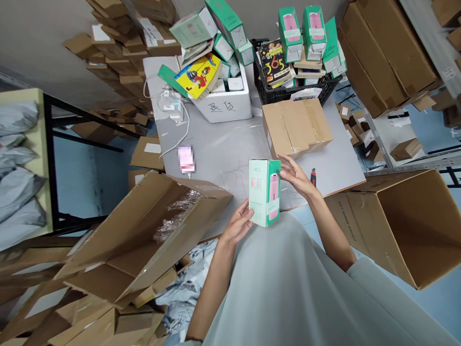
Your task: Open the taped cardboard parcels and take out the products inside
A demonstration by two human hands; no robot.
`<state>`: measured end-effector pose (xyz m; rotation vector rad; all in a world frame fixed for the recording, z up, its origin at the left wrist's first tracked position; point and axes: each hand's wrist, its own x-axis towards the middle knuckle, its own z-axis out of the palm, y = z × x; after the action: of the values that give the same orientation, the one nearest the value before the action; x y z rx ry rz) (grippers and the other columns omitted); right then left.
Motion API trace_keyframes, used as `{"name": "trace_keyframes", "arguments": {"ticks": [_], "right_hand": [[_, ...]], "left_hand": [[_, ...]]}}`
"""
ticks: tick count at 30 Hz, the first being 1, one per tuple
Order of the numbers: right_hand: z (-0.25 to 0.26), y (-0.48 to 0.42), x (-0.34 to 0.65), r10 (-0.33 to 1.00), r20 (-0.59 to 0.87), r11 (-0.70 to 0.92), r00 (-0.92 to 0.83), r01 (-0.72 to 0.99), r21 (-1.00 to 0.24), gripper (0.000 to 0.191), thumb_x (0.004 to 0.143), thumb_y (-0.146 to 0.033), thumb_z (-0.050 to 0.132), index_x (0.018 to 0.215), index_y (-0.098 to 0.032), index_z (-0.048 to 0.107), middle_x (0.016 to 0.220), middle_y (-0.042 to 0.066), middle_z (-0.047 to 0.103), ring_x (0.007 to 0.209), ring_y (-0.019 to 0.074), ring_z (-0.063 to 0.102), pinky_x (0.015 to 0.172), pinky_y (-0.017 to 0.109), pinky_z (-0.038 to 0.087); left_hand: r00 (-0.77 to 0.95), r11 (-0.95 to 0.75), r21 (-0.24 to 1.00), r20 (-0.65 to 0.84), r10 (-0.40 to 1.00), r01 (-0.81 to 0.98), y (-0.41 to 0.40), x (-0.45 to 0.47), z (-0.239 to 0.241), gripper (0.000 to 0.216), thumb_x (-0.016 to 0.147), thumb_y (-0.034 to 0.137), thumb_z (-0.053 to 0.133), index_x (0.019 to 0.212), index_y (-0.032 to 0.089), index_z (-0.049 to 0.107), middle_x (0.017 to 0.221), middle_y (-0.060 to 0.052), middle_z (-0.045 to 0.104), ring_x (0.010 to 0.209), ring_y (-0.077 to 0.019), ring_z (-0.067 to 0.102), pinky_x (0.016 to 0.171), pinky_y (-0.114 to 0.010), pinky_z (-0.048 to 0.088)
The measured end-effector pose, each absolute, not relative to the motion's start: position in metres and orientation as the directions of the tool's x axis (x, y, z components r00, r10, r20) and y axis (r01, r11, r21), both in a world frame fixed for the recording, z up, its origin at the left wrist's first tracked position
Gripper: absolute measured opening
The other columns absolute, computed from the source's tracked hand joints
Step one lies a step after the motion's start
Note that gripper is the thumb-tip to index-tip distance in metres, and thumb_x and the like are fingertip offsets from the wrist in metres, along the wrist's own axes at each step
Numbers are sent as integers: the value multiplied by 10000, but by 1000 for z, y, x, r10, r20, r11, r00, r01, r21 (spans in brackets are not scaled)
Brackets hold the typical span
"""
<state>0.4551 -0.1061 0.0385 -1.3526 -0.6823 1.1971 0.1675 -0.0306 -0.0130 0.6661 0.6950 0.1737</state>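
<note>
A green and pale mint product box (258, 192), with a pink bottle-like item printed on one side, is held upright near my body at the table's front edge. My left hand (238, 222) grips its lower left edge, thumb on the pale face. At its upper right side is my right hand (296, 177), fingers extended and apart, with the fingertips close to or touching the box; whether they bear on it is hard to tell. Just beyond it lies a closed brown carton (297, 126) on the grey table (226, 144). A red and black box cutter (313, 177) rests right of my right hand.
At the back stand a white foam bin (226, 106) and a black crate (264, 93), both piled with green boxes and books. A blurred-out pink object (186, 159) lies on the left with a white cable. Open cartons flank me, left (144, 230) and right (414, 230).
</note>
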Motion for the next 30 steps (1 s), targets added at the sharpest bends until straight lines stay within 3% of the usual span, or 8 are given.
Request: {"name": "trace_keyframes", "arguments": {"ticks": [4, 6, 9, 13, 17, 22, 25, 30], "right_hand": [[43, -104, 454, 934, -246, -185, 259, -239, -953, 728, 894, -703, 879, 1499, -357, 667, 1366, 78, 764, 1199, 278, 748, 1050, 448, 652], [45, -101, 451, 929, -236, -187, 286, -186, -965, 653, 856, -663, 923, 1383, -330, 729, 1355, 76, 749, 1145, 261, 737, 962, 403, 671], [43, -96, 446, 898, -250, -227, 362, -105, -968, 618, 792, -600, 981, 1283, -304, 750, 1361, 73, 718, 1082, 234, 707, 829, 341, 672], [35, -94, 443, 862, -289, -283, 416, -77, -956, 625, 778, -607, 978, 1265, -296, 741, 1321, 67, 704, 1017, 211, 661, 724, 299, 646], [28, -96, 452, 883, -293, -284, 368, -80, -956, 637, 808, -662, 945, 1294, -306, 738, 1296, 63, 709, 1012, 211, 660, 754, 312, 646], [33, -99, 460, 933, -263, -217, 243, -200, -955, 720, 869, -724, 886, 1442, -339, 682, 1485, 89, 706, 1305, 279, 685, 1044, 411, 633], [35, -98, 456, 945, -295, -242, 143, -304, -921, 735, 886, -742, 859, 1477, -350, 665, 1425, 79, 757, 1293, 296, 723, 1065, 446, 633], [23, -92, 449, 890, -319, -246, 325, -246, -938, 672, 821, -672, 946, 1336, -305, 718, 1179, 54, 812, 1120, 270, 769, 1027, 433, 651]], "left_hand": [[813, 808, 577, -523, 256, 116, -32, 164, -15, 863, 817, 643, 985, 1532, 242, 716, 1477, -184, 765, 1314, -371, 767, 1043, -441, 653], [796, 763, 632, -529, 294, 138, -32, 168, -15, 931, 814, 614, 997, 1614, 285, 652, 1582, -180, 695, 1378, -371, 727, 1019, -416, 655], [746, 658, 740, -516, 422, 139, -33, 178, -14, 1082, 788, 522, 1038, 1718, 311, 527, 1674, -166, 616, 1504, -358, 631, 1143, -430, 601], [726, 637, 754, -526, 442, 159, -36, 187, -11, 1045, 803, 494, 1026, 1701, 255, 547, 1593, -174, 687, 1471, -353, 658, 1228, -486, 551], [751, 703, 697, -539, 382, 143, -37, 185, -7, 968, 798, 491, 1029, 1640, 255, 615, 1519, -163, 746, 1409, -362, 707, 1190, -474, 583], [814, 790, 604, -510, 278, 108, -37, 177, -9, 949, 723, 582, 1056, 1544, 266, 699, 1415, -153, 801, 1313, -372, 773, 1116, -467, 631], [840, 815, 559, -508, 192, 152, -36, 173, -12, 917, 738, 613, 1041, 1530, 292, 710, 1411, -142, 802, 1264, -356, 801, 1064, -454, 656], [780, 723, 679, -520, 348, 130, -35, 183, -14, 1030, 824, 577, 1001, 1713, 334, 541, 1695, -162, 620, 1462, -375, 688, 1159, -466, 604]]}}
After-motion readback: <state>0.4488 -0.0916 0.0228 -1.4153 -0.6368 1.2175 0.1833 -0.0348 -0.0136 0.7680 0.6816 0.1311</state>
